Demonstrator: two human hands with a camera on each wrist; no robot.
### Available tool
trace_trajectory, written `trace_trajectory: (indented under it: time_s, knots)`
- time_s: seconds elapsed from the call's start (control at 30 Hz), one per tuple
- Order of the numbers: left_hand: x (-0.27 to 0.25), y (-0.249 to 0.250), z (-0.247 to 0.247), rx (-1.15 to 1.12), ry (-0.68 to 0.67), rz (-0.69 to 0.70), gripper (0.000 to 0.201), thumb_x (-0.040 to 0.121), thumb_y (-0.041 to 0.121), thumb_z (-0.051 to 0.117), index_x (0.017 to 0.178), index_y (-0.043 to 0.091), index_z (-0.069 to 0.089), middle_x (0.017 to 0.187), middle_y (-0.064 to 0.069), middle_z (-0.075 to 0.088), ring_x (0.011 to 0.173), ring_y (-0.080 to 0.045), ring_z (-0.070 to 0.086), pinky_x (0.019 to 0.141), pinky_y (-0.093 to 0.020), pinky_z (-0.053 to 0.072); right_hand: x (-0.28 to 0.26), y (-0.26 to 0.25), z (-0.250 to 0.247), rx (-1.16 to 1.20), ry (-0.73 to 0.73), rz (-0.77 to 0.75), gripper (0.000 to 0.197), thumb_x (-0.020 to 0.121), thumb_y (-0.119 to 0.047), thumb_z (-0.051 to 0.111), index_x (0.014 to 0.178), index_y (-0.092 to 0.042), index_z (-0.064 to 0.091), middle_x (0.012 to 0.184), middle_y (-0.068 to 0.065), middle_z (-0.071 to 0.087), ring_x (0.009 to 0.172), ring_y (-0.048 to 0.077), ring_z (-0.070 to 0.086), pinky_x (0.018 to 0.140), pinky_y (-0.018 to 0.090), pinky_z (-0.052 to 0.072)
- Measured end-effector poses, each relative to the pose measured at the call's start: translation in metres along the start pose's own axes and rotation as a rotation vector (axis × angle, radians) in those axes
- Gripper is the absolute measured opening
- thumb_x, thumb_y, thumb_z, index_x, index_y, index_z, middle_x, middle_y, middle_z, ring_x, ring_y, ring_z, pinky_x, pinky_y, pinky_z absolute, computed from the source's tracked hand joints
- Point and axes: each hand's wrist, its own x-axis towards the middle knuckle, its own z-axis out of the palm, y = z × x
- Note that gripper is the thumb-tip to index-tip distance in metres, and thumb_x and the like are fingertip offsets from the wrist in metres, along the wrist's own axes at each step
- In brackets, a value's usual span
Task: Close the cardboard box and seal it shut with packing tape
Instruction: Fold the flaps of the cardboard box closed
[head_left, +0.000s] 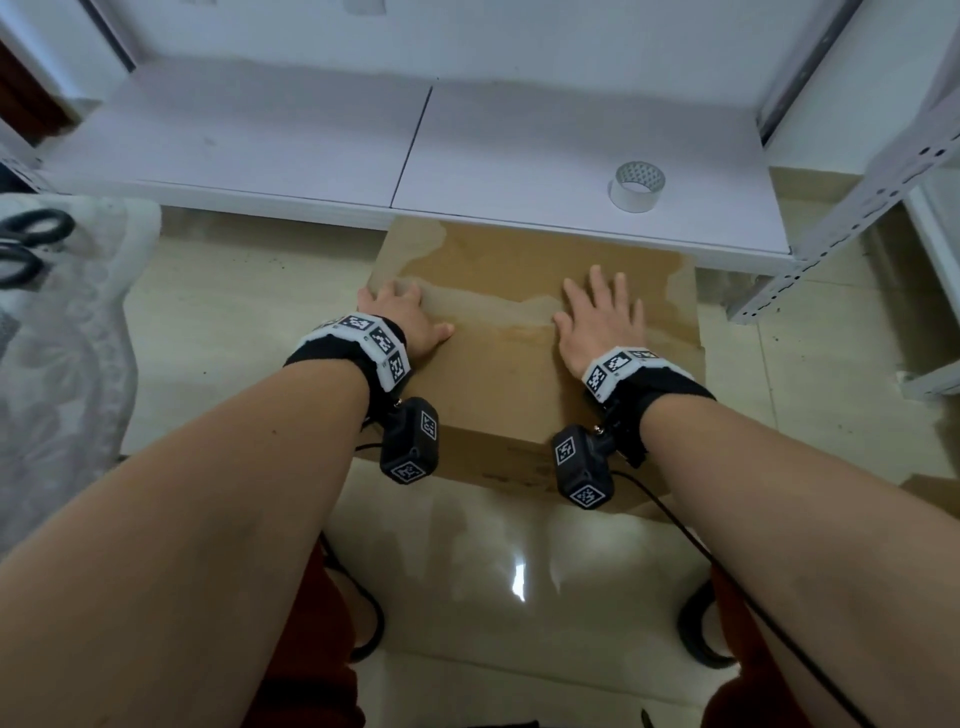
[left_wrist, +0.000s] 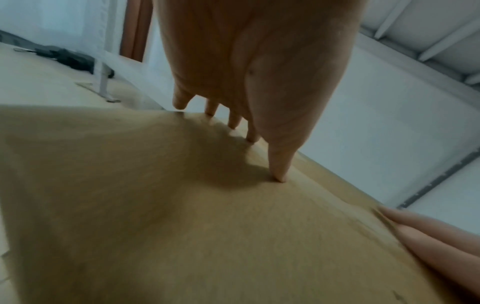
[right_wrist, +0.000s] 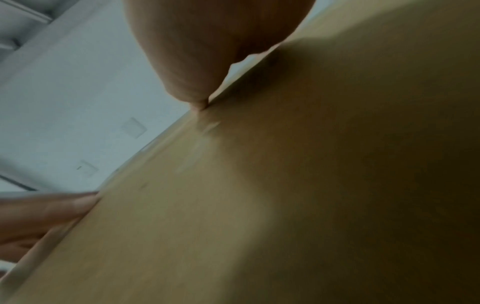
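A brown cardboard box (head_left: 509, 379) stands on the tiled floor with its top flaps folded down flat. My left hand (head_left: 405, 319) lies flat on the left part of the lid, fingers straight, near the left edge. My right hand (head_left: 602, 312) presses flat on the right part, fingers spread. In the left wrist view my left hand's fingertips (left_wrist: 279, 174) touch the cardboard (left_wrist: 182, 226). The right wrist view shows the right palm on the lid (right_wrist: 311, 185). A roll of clear packing tape (head_left: 636, 186) stands on the white shelf board behind the box, untouched.
A low white shelf board (head_left: 311, 145) runs across behind the box, with a grey metal rack upright (head_left: 852, 208) at the right. Black-handled scissors (head_left: 28, 244) lie on a lace cloth at the far left. Black cables trail over the glossy floor tiles (head_left: 493, 571) near my knees.
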Motion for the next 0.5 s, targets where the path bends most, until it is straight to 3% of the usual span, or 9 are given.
trace_trajectory:
  time_s: [0.1,0.17,0.23,0.3,0.4,0.47,0.5]
  knots:
    - [-0.001,0.006,-0.020,0.079,0.024,0.029,0.071,0.087,0.063,0.053,0.141,0.018,0.042,0.145,-0.015,0.036,0.133,-0.033,0.032,0.108,-0.041,0.030,0.010,-0.028,0.010,0.039,-0.043,-0.108,0.057,0.101,-0.045,0.027,0.153,-0.028,0.012,0.161,0.000,-0.004,0.148,0.023,-0.007,0.119,0.043,-0.003]
    - [-0.003,0.004,-0.029,0.070,-0.004,0.019,0.067,0.084,0.059,0.061,0.136,0.019,0.048,0.141,-0.014,0.040,0.129,-0.033,0.036,0.107,-0.042,0.033,0.013,-0.038,0.012,0.025,-0.064,-0.132,0.056,0.101,-0.042,0.027,0.153,-0.028,0.011,0.161,0.002,-0.004,0.148,0.024,-0.007,0.120,0.042,-0.003]
    - [-0.007,-0.003,-0.032,-0.019,-0.014,0.017,0.063,0.083,0.047,0.069,0.137,0.022,0.049,0.141,-0.011,0.043,0.129,-0.033,0.039,0.108,-0.045,0.036,0.014,-0.041,0.006,0.024,-0.120,-0.128,0.054,0.102,-0.039,0.028,0.153,-0.027,0.013,0.161,0.005,-0.004,0.148,0.026,-0.006,0.119,0.040,-0.001]
    - [-0.014,-0.008,-0.034,-0.187,0.006,0.025,0.058,0.082,0.031,0.074,0.135,0.020,0.054,0.137,-0.008,0.054,0.126,-0.028,0.049,0.107,-0.040,0.041,0.014,-0.043,-0.008,0.022,-0.191,-0.109,0.054,0.101,-0.037,0.032,0.152,-0.026,0.017,0.161,0.007,0.000,0.148,0.029,-0.001,0.119,0.039,0.004]
    - [-0.034,-0.019,-0.044,-0.412,0.121,0.006,0.028,0.080,0.017,0.075,0.108,0.015,0.073,0.113,-0.005,0.069,0.107,-0.022,0.064,0.096,-0.034,0.051,0.011,-0.060,-0.037,0.020,-0.212,-0.110,0.056,0.097,-0.031,0.049,0.147,-0.018,0.029,0.156,0.012,0.020,0.143,0.032,0.018,0.117,0.042,0.021]
    - [-0.048,-0.027,-0.052,-0.530,0.176,-0.001,0.009,0.081,0.015,0.074,0.087,0.009,0.074,0.092,-0.007,0.073,0.087,-0.021,0.070,0.083,-0.036,0.058,0.004,-0.079,-0.052,0.036,-0.172,-0.132,0.051,0.094,-0.026,0.054,0.141,-0.012,0.038,0.146,0.014,0.035,0.134,0.033,0.034,0.109,0.041,0.032]
    - [-0.056,-0.030,-0.057,-0.579,0.182,-0.003,0.010,0.082,0.016,0.074,0.083,0.006,0.072,0.085,-0.008,0.073,0.077,-0.021,0.070,0.078,-0.036,0.059,0.000,-0.089,-0.058,0.052,-0.149,-0.161,0.047,0.094,-0.023,0.053,0.138,-0.010,0.042,0.142,0.015,0.040,0.129,0.033,0.039,0.106,0.040,0.035]
